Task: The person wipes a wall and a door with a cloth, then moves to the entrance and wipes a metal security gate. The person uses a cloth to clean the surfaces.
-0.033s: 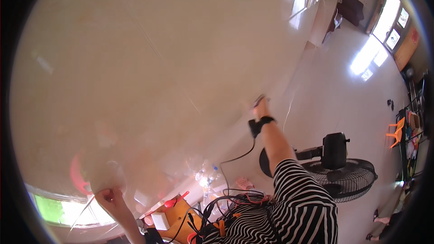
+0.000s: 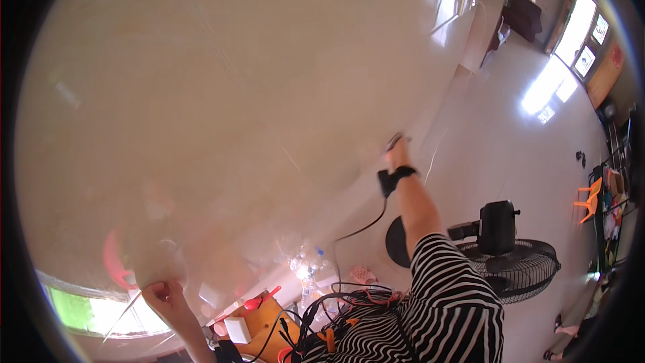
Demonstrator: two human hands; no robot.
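Left hand: the left hand (image 2: pixel 164 296) is drawn narrow, fingers curled towards the thumb, close by the glossy tan surface (image 2: pixel 201 128); whether anything is pinched in it cannot be told.
Right hand: the right hand (image 2: pixel 399 154) reaches well forward at the edge of that surface; it is blurred, and its grip cannot be told.
Dark item: a small dark item (image 2: pixel 395 140) shows at the right fingertips; held or merely touched, not determinable.
Right wristband: a black wristband (image 2: pixel 396 179) with a block on it; a black cable (image 2: pixel 369 230) hangs from it towards the body.
Cable hazard: a tangle of cables (image 2: pixel 316 312) lies across the striped shirt (image 2: pixel 450 289); a longer reach could pull the wrist lead taut or drag the tangle.
Fan hazard: a black fan (image 2: pixel 517 275) stands close by the right sleeve; a backward swing of the elbow could knock it.
Brown tray: the brown tray (image 2: pixel 272 319) near the left forearm has a white box (image 2: pixel 236 331) and a red utensil (image 2: pixel 252 304) about it; a lowered forearm could strike these.
Bottles: clear bottles (image 2: pixel 310 272) stand between the arms; a swinging cable might topple one.
Background: an orange chair (image 2: pixel 591 200), far right.
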